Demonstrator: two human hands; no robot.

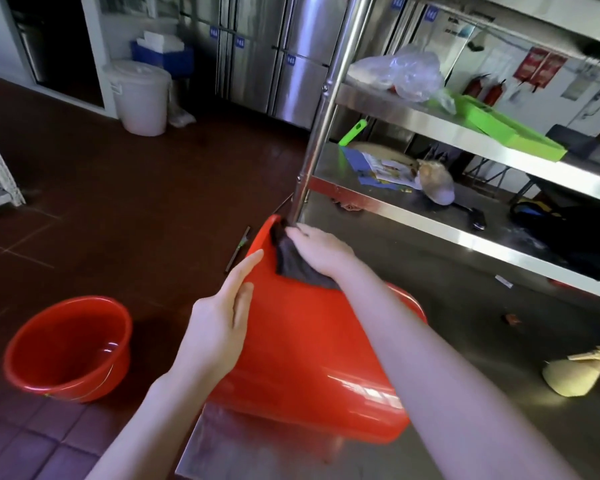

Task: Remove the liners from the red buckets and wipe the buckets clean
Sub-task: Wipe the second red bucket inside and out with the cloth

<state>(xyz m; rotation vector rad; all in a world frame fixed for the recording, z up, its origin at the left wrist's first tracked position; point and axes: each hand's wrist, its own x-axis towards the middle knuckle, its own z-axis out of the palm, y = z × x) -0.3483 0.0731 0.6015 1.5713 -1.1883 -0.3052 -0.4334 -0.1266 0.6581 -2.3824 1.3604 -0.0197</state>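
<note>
A red bucket lies tipped on its side on the steel table, its rim pointing away from me toward the shelf post. My left hand rests flat on the bucket's left flank, fingers together. My right hand presses a dark grey cloth against the bucket's upper wall near the rim. A second red bucket stands upright on the floor at the lower left; it has no liner and its wet bottom shines.
A steel shelf post rises just beyond the tipped bucket's rim. Shelves on the right hold a crumpled clear plastic bag, a green tray and papers. A white lidded pail stands by the far wall. A beige object lies on the table's right.
</note>
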